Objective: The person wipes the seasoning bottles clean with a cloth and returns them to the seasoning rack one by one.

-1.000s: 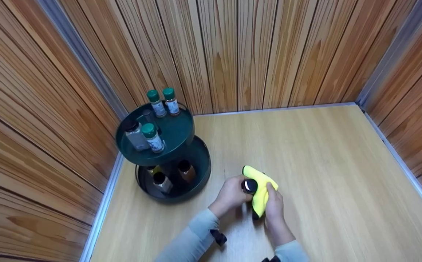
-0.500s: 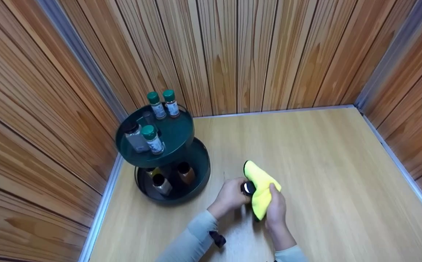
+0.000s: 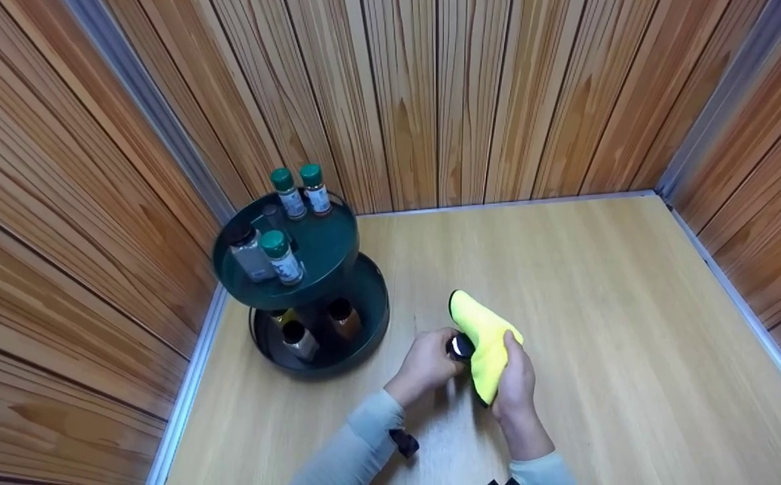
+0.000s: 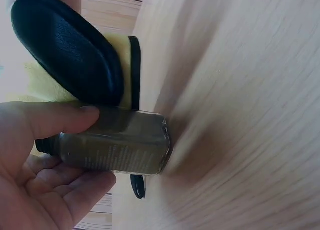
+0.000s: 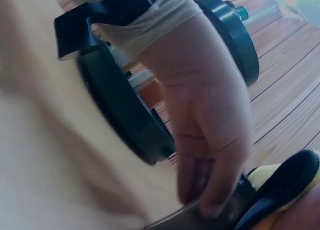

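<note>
My left hand (image 3: pixel 424 364) grips a glass jar (image 4: pixel 120 145) with a black cap (image 3: pixel 460 346) and dark brownish-green contents. In the left wrist view the jar lies sideways between thumb and fingers, its base apart from the wooden surface. My right hand (image 3: pixel 515 384) holds a folded yellow cloth (image 3: pixel 488 343) with black edging, thumb on top. The cloth lies against the jar's side near the cap. A dark edged fold (image 4: pixel 75 55) of it shows beside the jar. In the right wrist view my right hand (image 5: pixel 302 215) is mostly out of frame.
A two-tier dark green round rack (image 3: pixel 326 259) stands to the left. Its upper tier bears green-capped bottles (image 3: pixel 286 259) and a black-capped jar (image 3: pixel 252 256). More dark-capped jars (image 3: pixel 301 342) sit on the lower tier. Wood-panelled walls (image 3: pixel 417 101) enclose the wooden surface (image 3: pixel 599 303).
My right hand has shifted slightly right with the cloth, whose upper end now reaches farther away from me. My left hand and the jar have stayed nearly in place.
</note>
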The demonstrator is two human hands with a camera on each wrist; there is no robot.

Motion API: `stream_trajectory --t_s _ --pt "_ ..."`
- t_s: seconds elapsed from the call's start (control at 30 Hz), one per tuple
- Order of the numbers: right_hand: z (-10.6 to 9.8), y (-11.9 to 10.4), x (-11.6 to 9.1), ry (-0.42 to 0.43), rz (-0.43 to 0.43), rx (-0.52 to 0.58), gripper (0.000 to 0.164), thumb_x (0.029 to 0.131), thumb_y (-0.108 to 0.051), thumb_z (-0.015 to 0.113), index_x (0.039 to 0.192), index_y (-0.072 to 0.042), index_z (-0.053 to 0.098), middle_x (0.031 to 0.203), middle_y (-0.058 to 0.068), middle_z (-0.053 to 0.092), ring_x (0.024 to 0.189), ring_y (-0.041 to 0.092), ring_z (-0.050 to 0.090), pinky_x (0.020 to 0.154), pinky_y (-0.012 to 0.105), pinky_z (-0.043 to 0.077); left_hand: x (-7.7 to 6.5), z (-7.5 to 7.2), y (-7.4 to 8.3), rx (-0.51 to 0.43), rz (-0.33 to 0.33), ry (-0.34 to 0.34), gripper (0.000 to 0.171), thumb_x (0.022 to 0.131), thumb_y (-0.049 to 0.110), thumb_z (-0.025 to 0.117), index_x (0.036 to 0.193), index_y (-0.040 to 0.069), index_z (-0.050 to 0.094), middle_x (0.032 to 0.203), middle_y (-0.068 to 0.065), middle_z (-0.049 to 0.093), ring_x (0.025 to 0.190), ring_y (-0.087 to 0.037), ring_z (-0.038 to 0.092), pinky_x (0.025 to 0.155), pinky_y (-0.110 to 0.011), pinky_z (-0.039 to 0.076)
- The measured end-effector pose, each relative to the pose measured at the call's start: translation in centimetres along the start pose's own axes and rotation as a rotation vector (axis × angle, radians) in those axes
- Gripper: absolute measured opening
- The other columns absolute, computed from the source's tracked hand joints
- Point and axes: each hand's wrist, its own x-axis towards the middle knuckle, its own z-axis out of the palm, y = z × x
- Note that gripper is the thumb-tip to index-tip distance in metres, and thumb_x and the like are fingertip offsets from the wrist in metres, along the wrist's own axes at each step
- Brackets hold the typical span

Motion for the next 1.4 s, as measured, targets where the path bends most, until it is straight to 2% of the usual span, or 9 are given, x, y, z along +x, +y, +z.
stream_trajectory --t_s 0.13,0.3,0.5,0.8,1.03,1.13,1.23,1.3,1.4 --pt "-1.3 2.5 0.4 0.063 0.010 -0.086 0.054 0.109 -0.049 0.034 0.129 -0.003 0.054 0.101 0.000 0.065 0.089 0.012 0.063 0.078 0.028 0.055 0.0 0.2 0.0 -0.034 0.002 -0.019 0.041 0.073 0.003 0.081 0.113 0.005 0.072 0.102 -0.006 0.076 0.093 -0.022 0.068 0.087 -0.025 0.053" --pt "-1.5 3.9 0.8 0.081 0.092 -0.051 0.049 0.110 -0.044 0.037 0.131 -0.002 0.053 0.103 0.000 0.068 0.091 0.010 0.066 0.081 0.028 0.056 0.0 0.3 0.0 -0.046 -0.033 -0.020 0.046 0.071 0.000 0.082 0.116 0.005 0.072 0.103 -0.004 0.075 0.093 -0.020 0.068 0.086 -0.027 0.054" --pt "-0.8 1.3 0.1 0.048 0.064 0.067 0.050 0.110 -0.042 0.034 0.139 -0.003 0.047 0.114 -0.002 0.066 0.103 0.012 0.064 0.089 0.028 0.055 0.0 0.2 0.1 -0.035 -0.015 -0.027 0.042 0.073 0.003 0.083 0.113 0.006 0.072 0.103 -0.005 0.076 0.093 -0.018 0.068 0.088 -0.028 0.054" --pt "-0.7 -1.8 -0.1 -0.056 -0.081 0.102 0.048 0.111 -0.041 0.033 0.130 -0.002 0.054 0.111 0.005 0.068 0.099 0.017 0.066 0.084 0.031 0.057 0.5 -0.8 -0.1 0.088 0.130 -0.064 0.042 0.074 -0.005 0.075 0.115 0.004 0.069 0.107 -0.009 0.074 0.097 -0.022 0.068 0.086 -0.027 0.053" --pt "-1.3 -1.3 0.1 -0.025 -0.069 0.112 0.045 0.111 -0.040 0.032 0.124 -0.005 0.058 0.107 0.004 0.071 0.096 0.017 0.068 0.083 0.033 0.058 0.2 -1.0 -0.3 0.087 0.091 -0.164 0.061 0.077 -0.004 0.076 0.136 0.005 0.061 0.129 -0.009 0.068 0.120 -0.020 0.063 0.104 -0.031 0.048" --pt "-1.5 -1.3 0.3 0.004 -0.067 0.119 0.045 0.111 -0.040 0.033 0.123 -0.006 0.059 0.105 0.004 0.072 0.096 0.018 0.069 0.084 0.033 0.058 -0.5 -0.5 0.0 0.066 0.028 -0.124 0.074 0.079 0.010 0.084 0.145 0.003 0.051 0.139 -0.015 0.060 0.128 -0.025 0.057 0.110 -0.036 0.046" --pt "-1.8 -1.4 0.7 0.014 -0.072 0.124 0.046 0.111 -0.041 0.033 0.126 -0.005 0.057 0.108 0.004 0.072 0.100 0.018 0.069 0.087 0.033 0.058 -1.1 0.2 0.5 0.050 -0.056 -0.016 0.084 0.077 0.036 0.090 0.143 0.001 0.050 0.135 -0.014 0.056 0.124 -0.025 0.055 0.108 -0.038 0.047" --pt "-1.9 -1.4 1.0 0.009 -0.075 0.125 0.047 0.111 -0.041 0.033 0.129 -0.004 0.055 0.111 0.003 0.071 0.103 0.018 0.068 0.090 0.033 0.057 -1.4 0.7 0.9 0.040 -0.111 0.063 0.083 0.076 0.048 0.089 0.136 0.004 0.052 0.127 -0.010 0.056 0.116 -0.022 0.056 0.102 -0.037 0.050" --pt "-1.9 -1.2 1.4 0.010 -0.083 0.126 0.048 0.111 -0.041 0.033 0.130 -0.003 0.055 0.112 0.003 0.071 0.104 0.018 0.068 0.091 0.032 0.057 -1.6 1.2 1.3 0.042 -0.148 0.144 0.073 0.076 0.047 0.088 0.126 0.004 0.056 0.117 -0.006 0.056 0.107 -0.019 0.058 0.096 -0.035 0.052"
